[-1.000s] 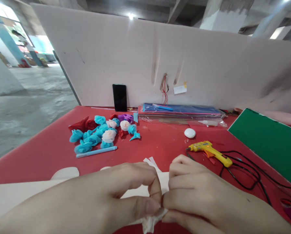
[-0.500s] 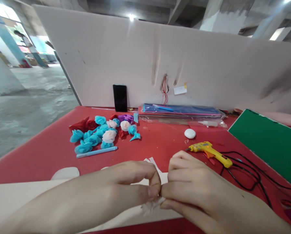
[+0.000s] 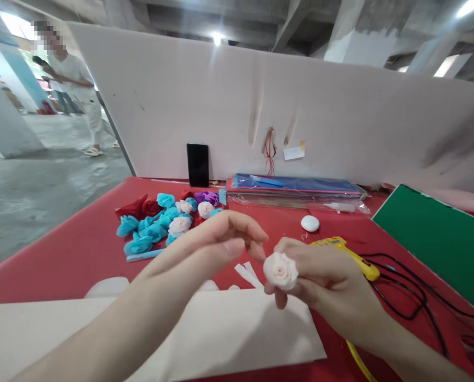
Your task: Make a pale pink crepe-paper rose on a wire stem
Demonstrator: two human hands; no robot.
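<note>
A pale pink paper rose (image 3: 280, 271) faces up toward me, pinched from below by my right hand (image 3: 320, 270). To its left, my left hand (image 3: 225, 239) is raised with curved fingers apart and nothing between them. Beneath both hands lies a large cream paper sheet (image 3: 237, 334). White paper strips (image 3: 248, 273) rest at its far edge. Behind my left hand sits a heap of finished paper roses, among them blue roses (image 3: 153, 232), a pink rose (image 3: 180, 225) and a purple rose (image 3: 207, 198).
A yellow glue gun (image 3: 366, 268) with a black cord lies partly behind my right hand. Farther back are a white oval object (image 3: 310, 223), plastic-wrapped coloured sheets (image 3: 300, 183) and a phone (image 3: 198, 165). A green board (image 3: 436, 239) stands at right. A person (image 3: 73, 74) is in the left background.
My hands have parted and lifted from the paper; the rose, mostly hidden before, now shows in my right hand. My left hand has let go. A person has appeared at left.
</note>
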